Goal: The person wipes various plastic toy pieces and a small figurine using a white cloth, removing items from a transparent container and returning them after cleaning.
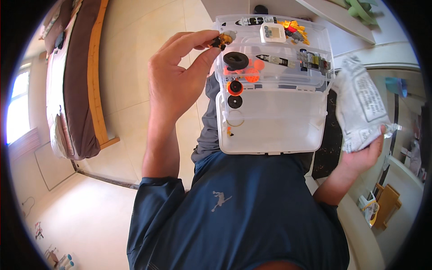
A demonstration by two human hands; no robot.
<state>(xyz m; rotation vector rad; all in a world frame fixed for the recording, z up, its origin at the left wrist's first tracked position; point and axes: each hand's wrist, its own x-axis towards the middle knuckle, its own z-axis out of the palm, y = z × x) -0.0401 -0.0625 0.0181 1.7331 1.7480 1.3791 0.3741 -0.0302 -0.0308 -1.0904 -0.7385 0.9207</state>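
Observation:
Between the thumb and fingers of my left hand [175, 74] is a small toy figurine [223, 39] with a grey top and dark body. It is held up at the far left corner of a clear plastic storage box [274, 130], which lies opened out in front of me. My right hand [365, 155] grips the lower end of a white printed packet [360, 103], to the right of the box. In the box are a black rubber tyre [236, 60], orange discs [252, 74], toy ships [275, 60] and a grey block-built vehicle [315, 62].
A white device with a small screen [272, 33] and a yellow-and-red toy [294, 31] are at the box's far end. A wood-edged bed [95, 76] stands on the left over a tiled floor [130, 54]. Green leaf-like shapes [360, 10] show at the far right.

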